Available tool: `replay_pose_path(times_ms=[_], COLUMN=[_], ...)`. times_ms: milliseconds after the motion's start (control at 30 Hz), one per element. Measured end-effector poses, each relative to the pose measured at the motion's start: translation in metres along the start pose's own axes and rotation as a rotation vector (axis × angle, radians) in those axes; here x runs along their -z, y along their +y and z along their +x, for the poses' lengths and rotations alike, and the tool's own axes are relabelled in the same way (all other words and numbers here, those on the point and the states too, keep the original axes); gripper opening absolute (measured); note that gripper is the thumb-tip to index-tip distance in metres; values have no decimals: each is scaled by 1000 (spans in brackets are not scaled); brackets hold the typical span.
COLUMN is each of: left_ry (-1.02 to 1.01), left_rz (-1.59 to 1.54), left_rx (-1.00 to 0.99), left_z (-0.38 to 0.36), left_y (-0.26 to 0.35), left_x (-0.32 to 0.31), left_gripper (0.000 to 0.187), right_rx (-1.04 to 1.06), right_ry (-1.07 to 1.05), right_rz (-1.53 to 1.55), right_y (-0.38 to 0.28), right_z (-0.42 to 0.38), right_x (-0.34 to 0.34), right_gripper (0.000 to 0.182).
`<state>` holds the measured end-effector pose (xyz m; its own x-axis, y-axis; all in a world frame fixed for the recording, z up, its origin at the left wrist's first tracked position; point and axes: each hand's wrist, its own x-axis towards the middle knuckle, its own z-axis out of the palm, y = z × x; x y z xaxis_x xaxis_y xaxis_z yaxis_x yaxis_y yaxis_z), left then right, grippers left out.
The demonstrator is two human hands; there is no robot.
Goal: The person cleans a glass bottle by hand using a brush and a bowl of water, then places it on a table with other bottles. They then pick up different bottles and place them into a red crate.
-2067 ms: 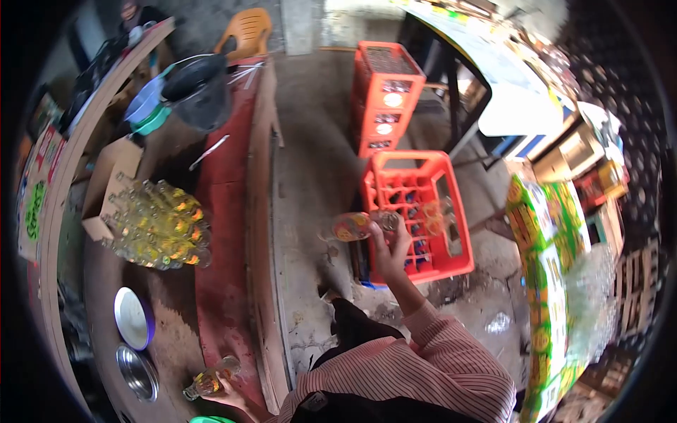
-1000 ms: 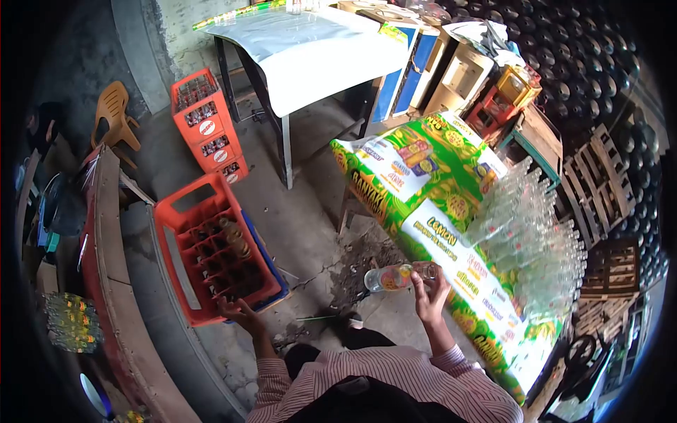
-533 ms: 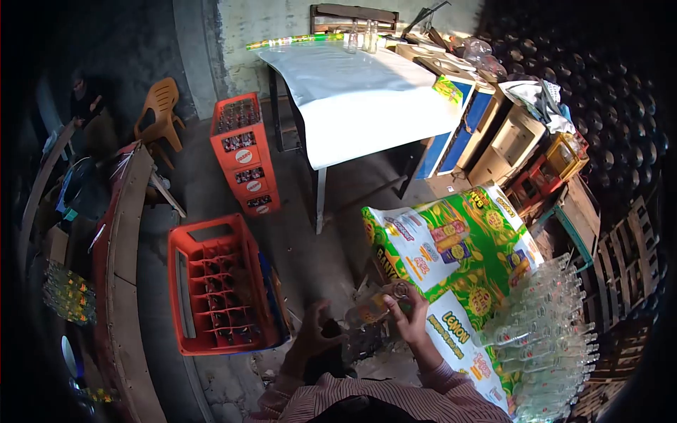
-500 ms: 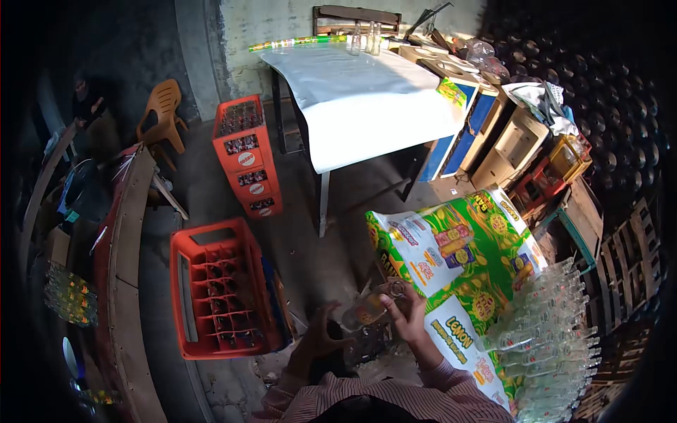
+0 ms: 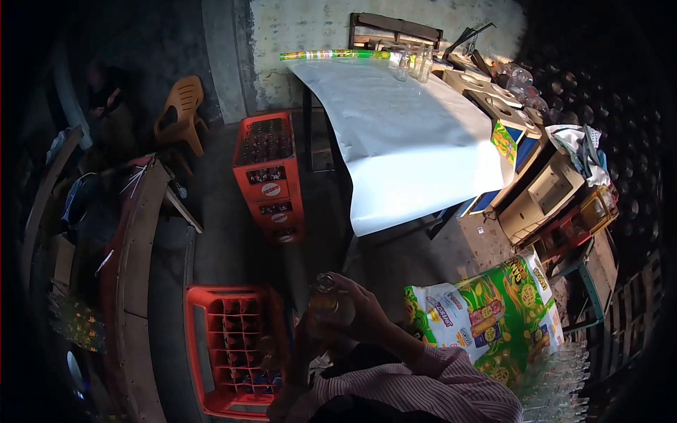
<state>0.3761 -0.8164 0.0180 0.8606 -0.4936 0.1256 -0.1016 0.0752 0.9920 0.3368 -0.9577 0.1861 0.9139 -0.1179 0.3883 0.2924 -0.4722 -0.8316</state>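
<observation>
My right hand (image 5: 357,304) is closed around a clear glass bottle (image 5: 328,299), held up with its mouth toward the camera. Close under the bottle, my left hand (image 5: 302,347) is in dark shadow; its fingers cannot be made out, nor whether it touches the glass. Just left of it is a red crate (image 5: 199,352) with a grid of compartments. Along the crate's right side some bottle shapes show dimly.
Stacked red crates (image 5: 264,169) hold bottles beside a white-covered table (image 5: 416,134) with a few glass bottles (image 5: 423,65). Many clear bottles (image 5: 553,384) stand at lower right by a green printed sheet (image 5: 493,303). A person (image 5: 106,102) is at far left.
My right hand has moved left with the bottle, toward the red crate. My left hand, spread open before, has moved left into shadow. The view has shifted, so the table sits farther right.
</observation>
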Motion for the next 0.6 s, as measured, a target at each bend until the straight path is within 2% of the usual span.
replay_pose_path(times_ms=[33, 100, 133, 200, 233, 267, 300, 400, 467, 600], left_ry=[6, 98, 102, 42, 47, 44, 40, 43, 73, 141], left_rz=[3, -236, -234, -272, -272, 21, 313, 332, 308, 238], left_rx=[5, 87, 90, 194, 190, 22, -141, -238, -182, -36], left_z=[9, 32, 43, 68, 83, 95, 108, 146, 172, 224], left_y=[3, 13, 9, -3, 18, 41, 58, 58, 48, 51], left_x=[1, 1, 4, 8, 6, 5, 4, 9, 15, 6], left_gripper=[61, 65, 65, 78, 78, 84, 90, 96, 96, 93], right_rx=[24, -9, -45, -68, -88, -85, -16, 63, 111, 128], right_ry=[-38, -66, -93, -112, -129, -134, -22, 215, 397, 532], right_rz=[-25, 5, 27, 41, 51, 52, 25, -9, -78, -185], right_y=[3, 26, 39, 57, 65, 72, 79, 82, 93, 143], right_z=[9, 19, 25, 44, 56, 71, 91, 161, 216, 323], right_x=[0, -9, -12, -9, -5, 2, 15, 79, 129, 213], right_gripper=[64, 64, 64, 68, 71, 71, 66, 50, 48, 53])
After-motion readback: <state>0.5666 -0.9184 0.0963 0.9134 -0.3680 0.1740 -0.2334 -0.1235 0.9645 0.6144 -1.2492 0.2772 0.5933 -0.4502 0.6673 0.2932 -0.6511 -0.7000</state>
